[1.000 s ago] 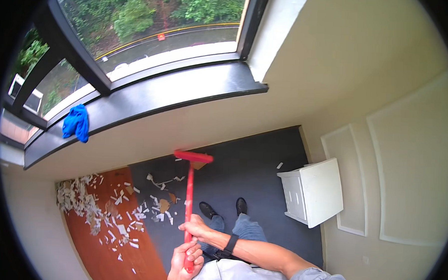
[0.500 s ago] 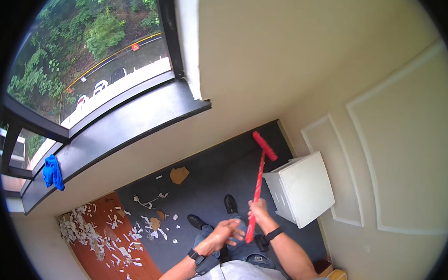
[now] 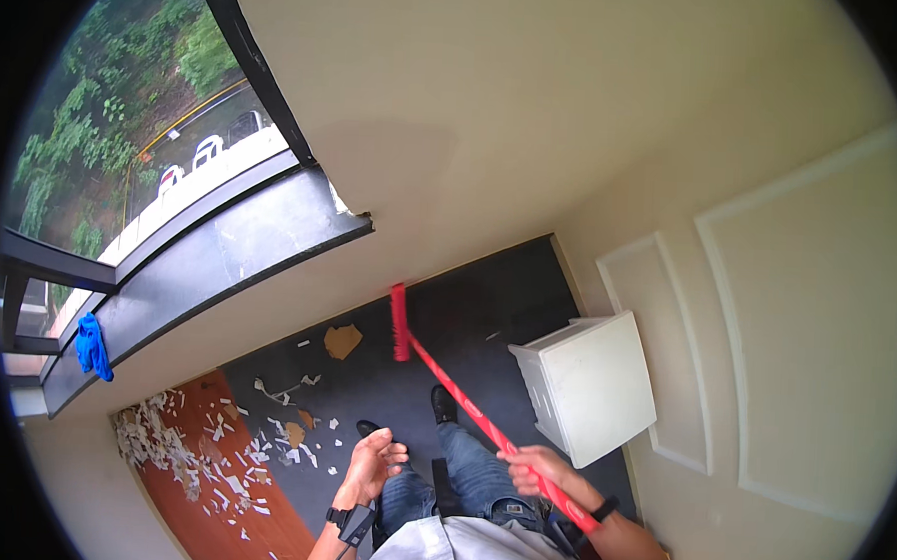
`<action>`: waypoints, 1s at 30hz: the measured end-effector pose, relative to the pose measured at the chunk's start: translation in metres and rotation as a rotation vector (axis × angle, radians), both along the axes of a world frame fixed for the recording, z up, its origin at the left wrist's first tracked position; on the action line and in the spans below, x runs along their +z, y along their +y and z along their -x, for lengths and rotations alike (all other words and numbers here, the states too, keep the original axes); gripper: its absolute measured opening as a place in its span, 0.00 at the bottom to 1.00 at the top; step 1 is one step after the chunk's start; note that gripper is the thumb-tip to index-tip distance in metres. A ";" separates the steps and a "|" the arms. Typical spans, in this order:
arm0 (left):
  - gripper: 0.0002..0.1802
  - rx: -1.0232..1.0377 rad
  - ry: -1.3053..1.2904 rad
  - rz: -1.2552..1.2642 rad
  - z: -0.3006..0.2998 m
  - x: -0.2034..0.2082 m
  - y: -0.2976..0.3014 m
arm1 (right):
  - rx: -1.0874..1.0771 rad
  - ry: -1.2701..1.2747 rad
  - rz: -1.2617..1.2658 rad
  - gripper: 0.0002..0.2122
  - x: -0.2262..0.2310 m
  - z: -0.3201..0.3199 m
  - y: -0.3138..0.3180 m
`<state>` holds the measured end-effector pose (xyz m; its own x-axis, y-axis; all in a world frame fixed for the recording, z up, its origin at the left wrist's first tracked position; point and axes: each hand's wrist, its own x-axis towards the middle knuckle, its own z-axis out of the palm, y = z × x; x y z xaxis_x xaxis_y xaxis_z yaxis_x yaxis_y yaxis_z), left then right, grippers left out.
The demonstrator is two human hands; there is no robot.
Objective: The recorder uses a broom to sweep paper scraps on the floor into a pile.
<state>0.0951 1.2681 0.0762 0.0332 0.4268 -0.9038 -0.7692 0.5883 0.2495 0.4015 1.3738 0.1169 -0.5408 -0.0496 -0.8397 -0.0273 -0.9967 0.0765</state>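
A red broom [image 3: 463, 406] slants across the middle of the view, its bristled head [image 3: 400, 323] on the dark floor close to the wall under the window. My right hand [image 3: 540, 470] is wrapped round the handle near its upper end, which runs back along my right forearm. Off the broom, my left hand [image 3: 372, 464] hangs in front of my left leg with fingers loosely bent and apart, holding nothing. Many white scraps [image 3: 162, 433] litter the reddish-brown floor part at the left. Brown torn pieces [image 3: 342, 341] lie on the dark floor.
A white cabinet [image 3: 604, 392] stands at the right against the panelled wall [image 3: 802, 325]. A blue cloth [image 3: 92, 347] hangs over the black window sill [image 3: 240, 236]. My shoes [image 3: 444, 404] are on the dark floor, near a few scraps.
The broom head has swung left, from near the cabinet to the wall below the window. My left hand has moved left, away from the handle. The whole view has shifted slightly.
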 end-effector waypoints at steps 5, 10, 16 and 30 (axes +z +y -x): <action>0.03 -0.067 0.058 -0.032 -0.024 0.005 0.027 | 0.143 -0.155 -0.119 0.08 0.032 -0.003 -0.015; 0.03 -0.050 0.080 -0.045 -0.038 0.002 0.026 | 0.307 -0.505 -0.370 0.05 0.001 -0.024 -0.015; 0.05 -0.007 0.110 0.001 -0.041 -0.003 0.006 | 0.135 -0.667 -0.531 0.06 -0.095 -0.038 0.049; 0.03 0.150 0.136 0.074 -0.038 -0.005 -0.032 | 1.065 -0.732 -1.004 0.09 -0.097 -0.063 0.055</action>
